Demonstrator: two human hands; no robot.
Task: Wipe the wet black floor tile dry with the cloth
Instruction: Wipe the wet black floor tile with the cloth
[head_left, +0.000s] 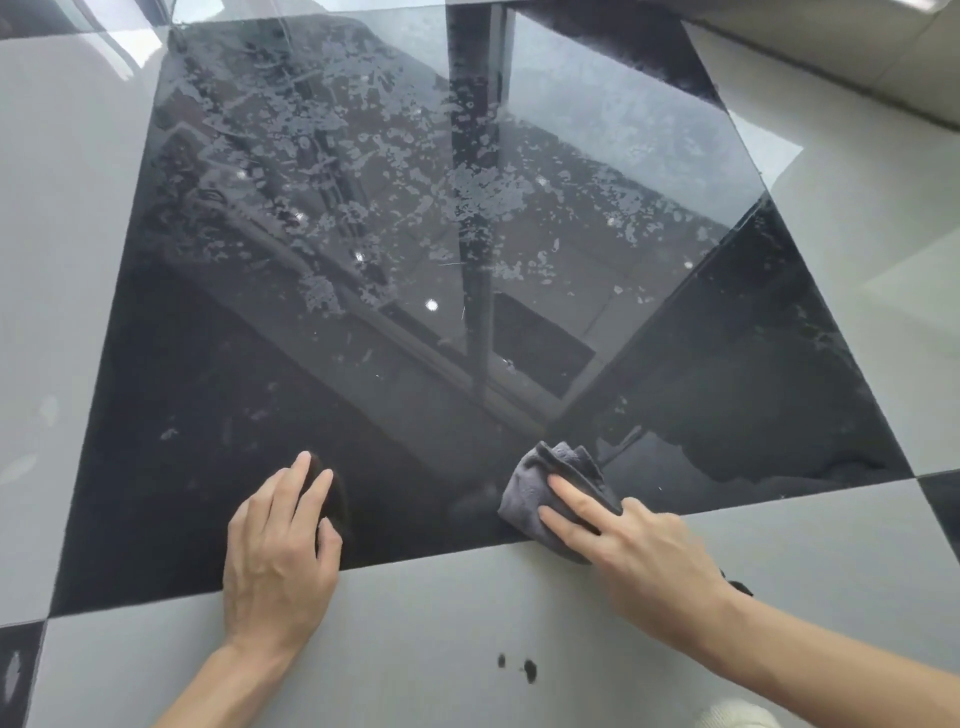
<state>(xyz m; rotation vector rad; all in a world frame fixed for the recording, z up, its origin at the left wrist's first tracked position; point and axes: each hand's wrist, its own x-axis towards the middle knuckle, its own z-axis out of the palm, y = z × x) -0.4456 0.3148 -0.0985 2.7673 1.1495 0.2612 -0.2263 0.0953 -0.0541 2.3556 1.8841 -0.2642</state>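
Black floor tile (363, 364) fills most of the view, set diamond-wise among grey tiles (519, 623). Far half is covered in patchy water film and droplets; near half looks mostly clear and glossy, with a few specks on the left. A wet-edged patch also shows near the right corner. My read: drying is well short of done, and the bulk of the water sits far from the person.

Cloth (550, 493), grey and bunched, lies on the tile's near edge, just overlapping the seam onto the grey tile. It makes sense there: start at the near border and work outward into the wet zone.

Right hand (634, 545) lies on top of the cloth with fingers straight and slightly spread, pressing flat, not clenched. At least 2 fingers (576, 499) are visible on the fabric; the thumb is hidden, so I cannot tell if it tucks under. A flat press suits wiping, since it spreads the load over the cloth.

Left hand (280, 551) is planted palm down across the same near edge, fingers on the black tile, heel on the grey. Fingers are relaxed and hold nothing. It likely props the body weight for the reach forward.

2 small dark spots (519, 667) sit on the grey tile near the person.
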